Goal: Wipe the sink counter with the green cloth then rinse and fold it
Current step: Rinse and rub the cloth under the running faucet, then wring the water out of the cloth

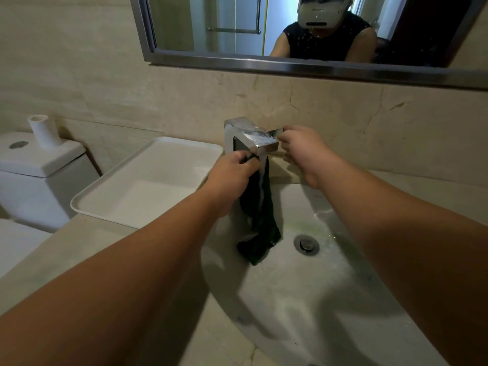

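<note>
The dark green cloth (260, 220) hangs wet from my left hand (232, 173), which grips its top edge just under the spout of the chrome faucet (250, 137). Water runs from the spout down over the cloth into the white sink basin (303, 299). The cloth's lower end rests on the basin wall left of the drain (306, 244). My right hand (303, 151) is at the faucet's right side, with its fingers pinching the chrome lever handle (276, 132). The beige counter (79, 249) surrounds the basin.
A white rectangular tray (148, 186) lies on the counter left of the faucet. Further left stands a toilet cistern (39, 165) with a white roll (45, 132) on top. A framed mirror (290, 30) hangs on the tiled wall above.
</note>
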Demonstrator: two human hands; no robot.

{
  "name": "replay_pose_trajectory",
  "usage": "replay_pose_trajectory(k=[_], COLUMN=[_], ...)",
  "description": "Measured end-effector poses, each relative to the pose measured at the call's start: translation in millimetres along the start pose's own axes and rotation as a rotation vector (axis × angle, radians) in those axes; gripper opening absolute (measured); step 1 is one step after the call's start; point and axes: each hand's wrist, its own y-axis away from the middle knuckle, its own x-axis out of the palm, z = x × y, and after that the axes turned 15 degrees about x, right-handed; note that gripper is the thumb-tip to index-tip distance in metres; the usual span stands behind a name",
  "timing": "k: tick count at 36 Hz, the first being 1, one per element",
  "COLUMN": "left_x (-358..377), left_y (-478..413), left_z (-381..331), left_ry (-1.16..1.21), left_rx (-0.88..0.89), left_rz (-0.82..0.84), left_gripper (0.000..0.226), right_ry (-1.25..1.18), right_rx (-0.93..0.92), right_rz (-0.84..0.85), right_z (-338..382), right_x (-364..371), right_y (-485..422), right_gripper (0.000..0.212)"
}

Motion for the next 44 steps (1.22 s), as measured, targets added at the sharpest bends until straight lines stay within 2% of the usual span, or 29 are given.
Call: replay_pose_trajectory(k=[4, 9, 13, 16, 22, 26, 28, 33, 35, 38, 41, 44], left_x=[1.8, -1.3, -2.9, -1.3, 9.6, 22.1, 28.0, 35.9, 32.7, 19.7, 9.1, 5.0], left_y=[1.9, 3.9, 8.9, 14.2, 28.3, 35.1, 38.2, 40.0, 38.0, 35.0, 37.8, 40.8], left_z=[-1.8, -0.7, -0.1, -3.6, -27.8, -50.0, -64.7, -100.0, -110.9, -110.4, -89.8, -64.5], left_ry=[0.020, -0.020, -0.052, -0.068, -0.106, -0.091, -0.099, -0.144, -0.191, -0.458, -0.635, -0.727], left_rx=[0.001, 0.006, -0.005, -0.027, -0.002, 0.050, 0.066, 0.153, 0.185, 0.250, 0.240, 0.217], left_rz=[0.056, 0.117, 0.115, 0.122, 0.200, 0.237, 0.231, 0.189, 0.177, 0.203, 0.276, 0.304], left_gripper=[0.021, 0.018, 0.022, 0.019, 0.022, 0.026, 0.028, 0.027, 0.025, 0.024, 0.028, 0.023], right_ry=[-0.074, -0.116, -0.166, -0.113, -0.030, 0.063, 0.122, 0.252, 0.433, 0.659, 0.567, 0.461], right_rx=[-0.003, 0.012, 0.066, 0.007, 0.059, 0.107, 0.023, -0.115, -0.099, -0.006, 0.063, 0.039], right_rz=[0.025, 0.051, 0.035, 0.051, 0.160, 0.411, 0.449, 0.289, 0.246, 0.266, 0.228, 0.123], right_z=[0.2, -1.3, -0.6, -2.8, -22.8, -49.4, -53.3, -54.6, -61.3, -77.2, -86.8, -80.7], right_x=[3.0, 5.2, 7.8, 7.2, -30.3, -58.2, -66.3, -68.7, -72.4, -91.0, -112.4, -123.0], right_y=[2.9, 7.1, 7.7, 14.1, 43.1, 73.9, 90.2, 114.6, 118.0, 117.6, 117.6, 120.0], right_gripper=[0.020, 0.011, 0.023, 0.017, 0.023, 0.041, 0.039, 0.031, 0.031, 0.027, 0.016, 0.021])
